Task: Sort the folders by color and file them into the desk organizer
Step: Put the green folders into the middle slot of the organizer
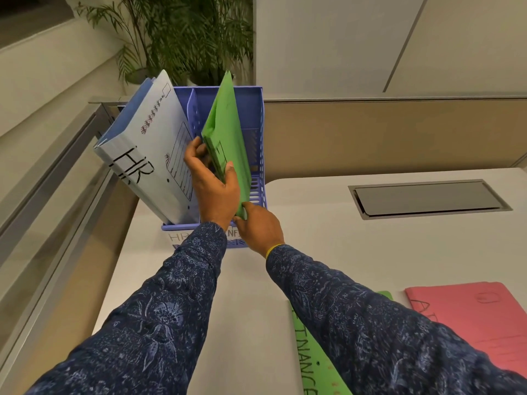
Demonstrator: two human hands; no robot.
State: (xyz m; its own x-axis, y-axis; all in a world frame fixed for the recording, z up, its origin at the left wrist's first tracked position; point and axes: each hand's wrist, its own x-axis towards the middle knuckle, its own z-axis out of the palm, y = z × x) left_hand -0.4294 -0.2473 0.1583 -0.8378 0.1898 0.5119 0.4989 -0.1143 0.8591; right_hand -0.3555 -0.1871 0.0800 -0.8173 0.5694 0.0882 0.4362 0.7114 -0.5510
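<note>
A blue plastic desk organizer (pixel 258 115) stands at the table's far left corner. Pale blue folders (pixel 148 149) marked "HR" lean out of its left slot. A green folder (pixel 225 129) stands upright in the middle slot. My left hand (pixel 212 183) grips its near edge, thumb on the front and fingers behind. My right hand (pixel 258 225) holds the same folder at its bottom corner. Another green folder (pixel 310 354) marked "FINANCE" lies flat near the front, partly under my right sleeve. A pink folder (pixel 470 315) lies flat at the right.
Paper labels (pixel 178 238) lie on the table in front of the organizer. A grey cable hatch (pixel 427 198) is set into the tabletop at the right. A low partition (pixel 399 132) runs behind the table, and a potted plant (pixel 185 38) stands behind the organizer.
</note>
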